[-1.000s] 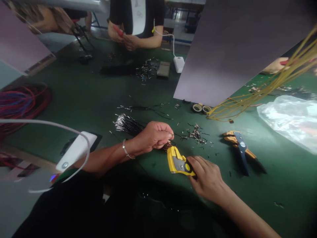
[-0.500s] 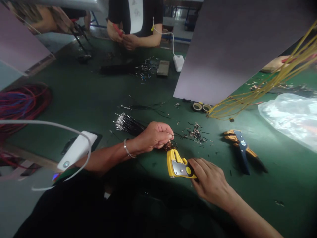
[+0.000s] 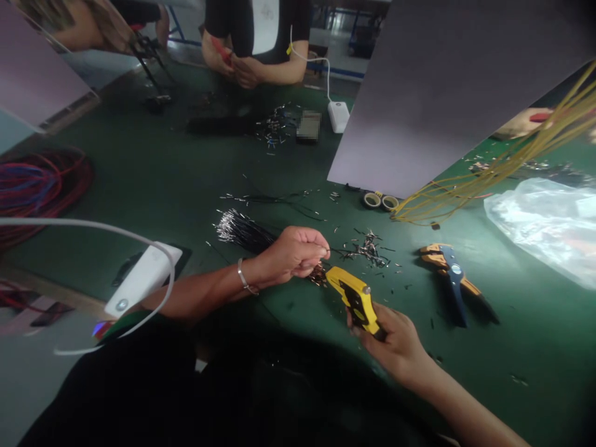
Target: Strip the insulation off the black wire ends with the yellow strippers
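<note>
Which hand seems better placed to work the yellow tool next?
Probably the right hand: it grips the yellow tool, whose front end lies close to the left hand. The left hand looks occupied, pinching a thin black wire.

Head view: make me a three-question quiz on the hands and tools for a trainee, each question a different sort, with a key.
1. Multiple choice: what does the right hand hold?
A) a clear plastic bag
B) a yellow tool
C) a white cable

2. True or false: the blue-and-orange tool lies on the green tabletop, apart from both hands.

3. Fill in the blank: at its fingertips, the left hand pinches a thin dark ____.

Key: 1. B; 2. true; 3. wire.
</note>
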Available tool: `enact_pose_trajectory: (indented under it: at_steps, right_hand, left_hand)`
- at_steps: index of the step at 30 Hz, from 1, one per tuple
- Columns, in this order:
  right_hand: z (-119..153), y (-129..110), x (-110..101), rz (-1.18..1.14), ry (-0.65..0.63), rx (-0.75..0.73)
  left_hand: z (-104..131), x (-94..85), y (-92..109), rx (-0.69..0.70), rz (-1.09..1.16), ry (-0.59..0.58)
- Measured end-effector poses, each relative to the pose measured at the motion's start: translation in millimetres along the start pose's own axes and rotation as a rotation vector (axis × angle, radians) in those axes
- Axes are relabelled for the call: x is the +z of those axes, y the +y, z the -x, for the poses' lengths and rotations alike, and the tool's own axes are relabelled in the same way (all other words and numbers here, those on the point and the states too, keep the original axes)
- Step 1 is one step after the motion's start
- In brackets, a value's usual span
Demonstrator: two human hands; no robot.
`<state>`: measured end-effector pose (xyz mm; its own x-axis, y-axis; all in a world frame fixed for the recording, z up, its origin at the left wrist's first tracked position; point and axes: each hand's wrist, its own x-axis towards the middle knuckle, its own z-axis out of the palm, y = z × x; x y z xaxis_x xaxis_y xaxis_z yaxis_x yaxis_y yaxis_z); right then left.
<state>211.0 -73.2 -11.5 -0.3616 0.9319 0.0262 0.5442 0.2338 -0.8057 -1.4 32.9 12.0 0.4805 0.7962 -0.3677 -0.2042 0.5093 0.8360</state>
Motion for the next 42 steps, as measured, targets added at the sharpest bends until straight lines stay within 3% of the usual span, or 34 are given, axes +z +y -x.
enact_pose_trajectory:
  at_steps: [5, 9, 14, 26, 31, 36, 42]
  right_hand:
    - [-6, 1, 2, -0.512, -0.049, 0.278]
    - [-11, 1, 7, -0.716, -0.054, 0.365]
    - [-4, -6, 9, -0.672, -0.138, 0.348]
    - [-12, 11, 12, -1.002, -0.025, 0.408]
    - [-21, 11, 15, -0.984, -0.027, 0.394]
    - [-22, 5, 14, -0.934, -0.038, 0.397]
    - [-7, 1, 8, -0.953, -0.077, 0.39]
  left_hand:
    - [7, 5.2, 4, 0.012, 0.007, 0.027]
    - [6, 2.6, 8, 0.036, 0.005, 0.058]
    - [-2, -3.6, 9, 0.019, 0.0, 0.067]
    - [5, 4.2, 3, -0.024, 0.018, 0.05]
    - [10, 7.5, 5, 0.008, 0.005, 0.083]
    - [1, -1.0, 9, 0.052, -0.012, 0.123]
    - [-7, -5.8, 8, -0.002, 0.024, 0.035]
